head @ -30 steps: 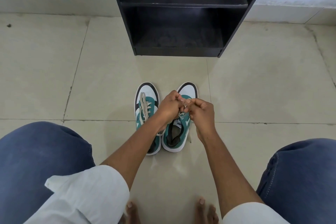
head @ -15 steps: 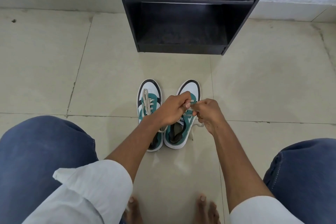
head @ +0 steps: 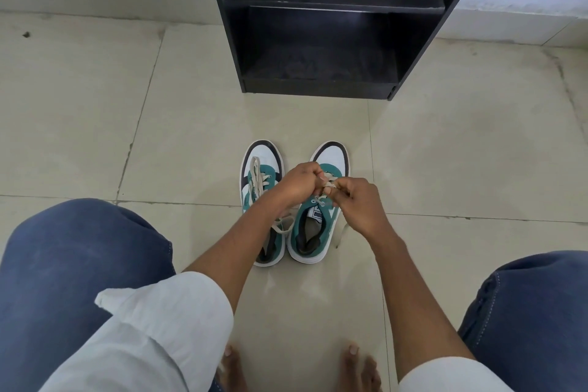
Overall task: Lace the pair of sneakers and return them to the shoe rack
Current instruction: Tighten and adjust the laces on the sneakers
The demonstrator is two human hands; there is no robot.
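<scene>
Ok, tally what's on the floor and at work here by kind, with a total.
Sneakers: 2, left sneaker and right sneaker
Shoe racks: 1, black shoe rack
Hands: 2, left hand and right hand, both pinching the right sneaker's lace
Total: 5

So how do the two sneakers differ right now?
The left sneaker has nobody working its lace, which lies loose over the tongue; the right sneaker has both hands, left and right, working its lace. Both are teal, white and black, toes toward the shoe rack.
</scene>
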